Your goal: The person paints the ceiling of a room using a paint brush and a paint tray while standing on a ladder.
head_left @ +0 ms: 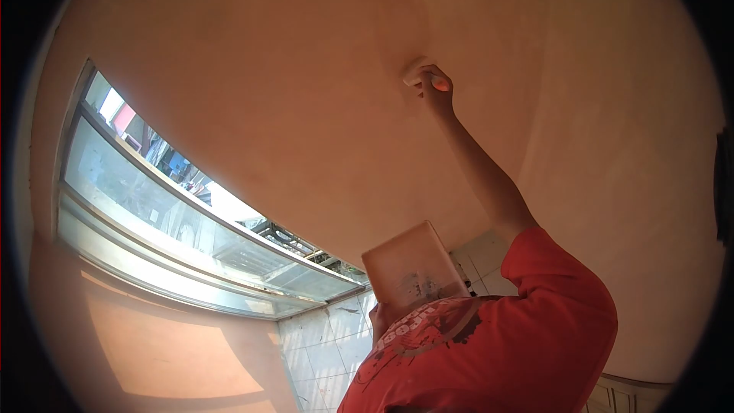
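Raised at the upper middle, my right hand [437, 89] is closed round the handle of a pale, flat tool [415, 71], whose face lies against the orange-brown plastered surface [306, 69]. A darker streak shows on the surface above the tool. Low in the view, a square, shallow tray [409, 261] with dark specks inside is tilted in front of my chest. Part of my left hand [374, 320] shows at the tray's lower left edge; its fingers are mostly hidden.
A long window [199, 222] with a metal frame runs along the left. Below it is a sunlit wall [168, 329]. Pale tiles [329, 344] cover the wall at the lower middle, and a panelled door [623, 396] shows at the lower right.
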Tool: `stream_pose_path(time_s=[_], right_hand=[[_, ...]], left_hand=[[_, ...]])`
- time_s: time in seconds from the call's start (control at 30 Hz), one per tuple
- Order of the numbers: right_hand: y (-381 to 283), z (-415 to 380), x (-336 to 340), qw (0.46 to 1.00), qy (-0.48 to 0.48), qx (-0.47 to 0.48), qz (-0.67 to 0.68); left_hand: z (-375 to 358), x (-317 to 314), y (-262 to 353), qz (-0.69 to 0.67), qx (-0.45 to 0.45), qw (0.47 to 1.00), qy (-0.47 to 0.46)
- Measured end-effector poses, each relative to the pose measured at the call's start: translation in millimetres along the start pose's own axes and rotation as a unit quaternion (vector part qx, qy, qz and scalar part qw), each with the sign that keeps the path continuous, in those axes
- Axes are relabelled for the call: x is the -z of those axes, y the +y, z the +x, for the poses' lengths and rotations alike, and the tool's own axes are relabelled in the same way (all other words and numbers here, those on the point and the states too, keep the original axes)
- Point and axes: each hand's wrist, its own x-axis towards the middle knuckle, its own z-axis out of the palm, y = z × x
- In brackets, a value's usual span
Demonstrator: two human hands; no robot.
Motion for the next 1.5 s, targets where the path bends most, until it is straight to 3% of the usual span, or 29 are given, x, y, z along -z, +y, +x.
stream_pose_path(time_s=[0.1,0.17,0.23,0.3,0.4,0.5,0.53,0.67,0.73,0.77,0.83,0.97,1.03,1.17,1.23,1.3,1.37,1.5], right_hand=[[21.2,-43.9,38.5,0.992,-0.080,-0.095,0.014],[9.8,-96.7,55.8,0.982,-0.134,-0.130,-0.006],[7.2,-157.0,72.4,0.969,-0.183,-0.166,-0.025],[9.0,-206.2,89.1,0.908,-0.281,-0.299,-0.085],[23.5,-268.9,111.3,0.807,-0.411,-0.379,-0.193],[19.5,-311.2,125.7,0.774,-0.487,-0.319,-0.249],[17.4,-319.9,130.0,0.769,-0.509,-0.253,-0.291],[-12.8,-335.5,131.0,0.730,-0.589,-0.232,-0.259],[-28.3,-342.6,123.8,0.652,-0.636,-0.285,-0.300],[-29.7,-348.6,123.0,0.650,-0.636,-0.289,-0.301],[-29.5,-359.8,122.3,0.659,-0.685,-0.179,-0.254],[-26.6,-389.1,112.6,0.634,-0.707,-0.183,-0.255],[-29.1,-400.7,107.6,0.606,-0.708,-0.167,-0.321],[-37.5,-385.1,103.2,0.606,-0.714,-0.180,-0.301],[-45.4,-357.2,100.1,0.618,-0.686,-0.286,-0.254],[-55.3,-330.4,102.0,0.686,-0.648,-0.300,-0.140],[-94.6,-297.5,91.0,0.722,-0.556,-0.400,-0.098],[-114.0,-266.2,92.7,0.783,-0.491,-0.374,-0.083]], left_hand=[[-16.8,-15.5,21.8,-0.025,-0.027,0.999,0.012],[-28.9,-15.4,43.9,0.052,0.007,0.999,0.001],[-15.9,-7.7,17.2,0.029,-0.015,0.999,0.008],[-30.0,-18.5,37.3,0.002,0.016,1.000,0.012],[-26.4,-14.8,29.7,-0.013,0.012,1.000,0.007],[-24.6,-15.8,30.8,-0.021,0.012,1.000,0.006],[-25.0,-16.3,32.2,-0.027,0.019,0.999,0.002],[-21.1,-11.5,25.7,0.001,0.032,0.999,0.010],[-14.8,-8.8,13.4,0.016,0.013,1.000,0.022],[-16.2,-10.3,15.5,0.016,0.018,0.999,0.022],[-18.1,-15.2,18.9,-0.023,-0.004,0.999,0.023],[-21.9,-11.7,24.2,0.010,0.011,1.000,0.014],[-27.1,-18.4,34.6,-0.024,-0.005,1.000,0.016],[-27.1,-18.8,36.3,-0.041,-0.013,0.999,0.011],[-25.9,-15.6,35.9,0.019,-0.004,1.000,0.000],[-33.6,-20.3,47.1,0.003,-0.005,1.000,0.001],[-36.8,-22.2,51.1,-0.012,-0.011,1.000,0.000],[-24.8,-16.6,31.7,-0.024,-0.028,0.999,0.001]])
